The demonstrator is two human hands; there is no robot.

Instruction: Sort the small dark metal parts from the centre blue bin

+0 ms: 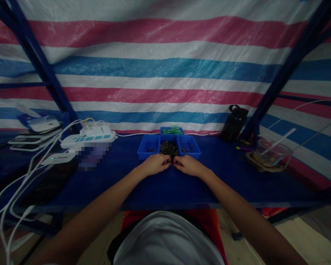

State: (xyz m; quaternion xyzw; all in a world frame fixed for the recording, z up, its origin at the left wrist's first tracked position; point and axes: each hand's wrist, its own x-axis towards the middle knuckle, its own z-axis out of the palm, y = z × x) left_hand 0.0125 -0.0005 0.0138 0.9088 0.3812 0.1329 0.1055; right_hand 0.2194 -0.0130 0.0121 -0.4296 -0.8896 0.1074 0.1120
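My left hand [156, 164] and my right hand [189, 165] nearly meet at the front of a blue middle bin. Both have their fingers pinched together, and what lies between the fingertips is too small to make out. Many small dark, shiny pieces [168, 148] fill the middle bin. A left blue bin [148, 140] and a right blue bin [191, 142] flank it, each with a few small dark pieces. Behind them, green packets [172, 130] lie in another blue bin.
On the blue table [143, 191], a white power strip [89, 139], cables and phones [30, 140] lie at left. A black bottle [234, 123] and a clear plastic bowl [273, 152] stand at right. Striped sheeting hangs behind.
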